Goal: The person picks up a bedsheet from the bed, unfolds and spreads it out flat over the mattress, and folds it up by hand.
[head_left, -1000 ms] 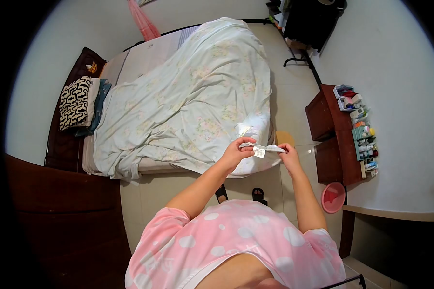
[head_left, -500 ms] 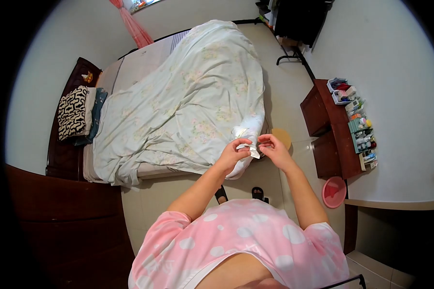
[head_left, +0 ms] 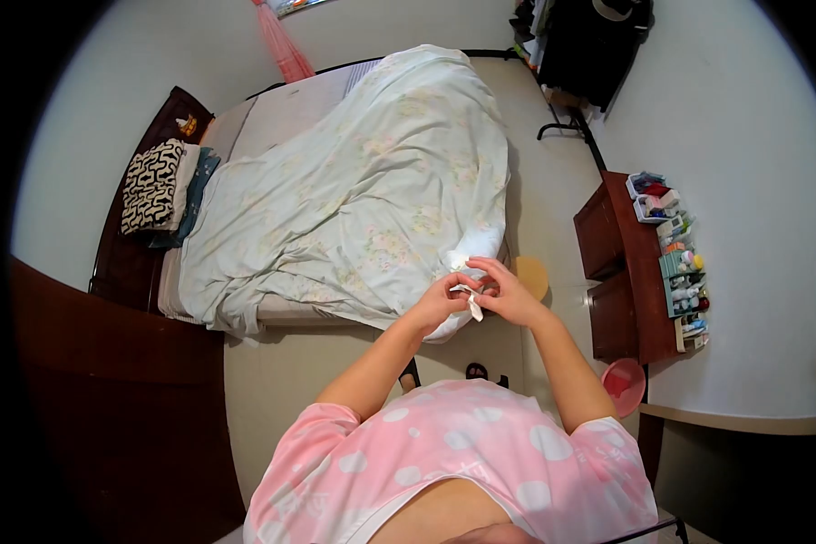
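Note:
In front of my body both hands meet over a small white strip [head_left: 476, 310], which looks like cloth; its exact kind does not show. My left hand [head_left: 439, 303] is closed, with thumb and fingertips pinching the strip. My right hand [head_left: 508, 296] has its fingers curled in against the strip from the other side, the fingertips together. Part of the strip hangs below the fingers. Just beyond the hands, a pale flowered quilt [head_left: 363, 199] lies rumpled over the bed, with a whiter bunched part [head_left: 477, 243] at its near right corner.
Folded bedding with a black-and-cream patterned pillow [head_left: 150, 186] rests by the headboard [head_left: 109, 240]. To the right are a yellow round stool [head_left: 532, 276], a brown cabinet [head_left: 653, 299] bearing bottles and boxes, and a pink basin [head_left: 626, 385]. A dark wooden panel [head_left: 127, 399] stands at left.
My right hand has come in to the left, and its fingers have closed on the white strip. The left hand keeps its pinch. The whole view has shifted slightly.

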Motion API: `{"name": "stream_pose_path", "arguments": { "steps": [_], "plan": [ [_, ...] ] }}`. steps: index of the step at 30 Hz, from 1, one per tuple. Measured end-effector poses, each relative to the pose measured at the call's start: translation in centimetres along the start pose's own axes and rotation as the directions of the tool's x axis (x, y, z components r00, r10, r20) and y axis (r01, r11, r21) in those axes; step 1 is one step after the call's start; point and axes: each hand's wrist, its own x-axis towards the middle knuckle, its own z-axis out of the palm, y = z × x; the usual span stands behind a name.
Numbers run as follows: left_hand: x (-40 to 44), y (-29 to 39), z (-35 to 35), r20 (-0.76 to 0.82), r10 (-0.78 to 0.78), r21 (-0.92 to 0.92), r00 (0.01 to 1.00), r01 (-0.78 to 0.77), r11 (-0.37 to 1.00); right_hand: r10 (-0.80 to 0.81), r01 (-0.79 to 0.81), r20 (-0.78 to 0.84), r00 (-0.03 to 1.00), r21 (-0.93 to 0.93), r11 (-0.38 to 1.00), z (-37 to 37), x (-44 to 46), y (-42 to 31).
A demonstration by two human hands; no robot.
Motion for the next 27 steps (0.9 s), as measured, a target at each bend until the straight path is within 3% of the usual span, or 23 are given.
{"name": "stream_pose_path", "arguments": {
  "steps": [3,5,6,12,13,15,16,19,20,23,26,27],
  "plan": [
    [0.7,-1.0,0.6,0.059,0.036,0.199,0.998,-0.047,0.979,-0.044,0.065,0.146,0.988,-0.142,0.988,-0.6,-0.1,-0.4],
    [0.9,-0.9,1.5,0.093,0.089,0.366,0.992,-0.117,0.923,0.064,-0.036,0.212,0.975,-0.133,0.991,-1.4,-0.1,-0.1],
    [1.1,-0.4,1.8,0.108,0.016,0.421,0.994,-0.061,0.905,0.110,-0.083,0.215,0.970,-0.132,0.988,-1.7,-0.3,-0.3],
    [2.4,-1.3,2.7,-0.065,0.209,0.133,0.976,-0.199,0.971,0.214,-0.198,0.014,0.977,-0.321,0.926,-3.9,-1.3,2.6],
    [3.1,-2.1,2.6,-0.090,0.232,0.165,0.969,-0.215,0.963,0.236,-0.227,-0.014,0.972,-0.330,0.916,-4.3,-1.4,3.1],
    [4.0,-2.8,2.9,-0.139,0.279,0.230,0.950,-0.243,0.942,0.137,-0.171,-0.146,0.980,-0.251,0.953,-5.0,-1.6,4.8],
    [3.9,-3.4,3.0,-0.114,0.225,0.256,0.968,-0.191,0.948,0.091,-0.137,-0.214,0.973,-0.213,0.967,-5.4,-1.8,5.6],
    [4.2,-4.6,4.4,-0.111,0.314,0.654,0.943,-0.169,0.738,0.143,-0.178,-0.336,0.931,-0.076,0.981,-7.1,-2.3,3.8],
    [4.5,-5.1,4.9,-0.171,0.307,0.660,0.936,-0.122,0.742,0.084,-0.120,-0.367,0.926,-0.077,0.990,-7.4,-2.3,4.1],
    [5.5,-5.5,6.3,-0.182,0.554,0.851,0.812,-0.152,0.503,0.180,-0.195,-0.346,0.921,-0.009,0.981,-8.4,-2.7,4.4],
    [6.2,-4.7,7.7,-0.217,0.515,0.826,0.829,-0.125,0.550,0.165,-0.165,-0.296,0.941,0.024,0.986,-9.0,-3.2,3.9],
    [6.5,-4.7,7.5,-0.205,0.525,0.855,0.826,-0.109,0.506,0.154,-0.158,-0.290,0.945,0.010,0.987,-9.1,-3.4,3.8]
  ]
}}
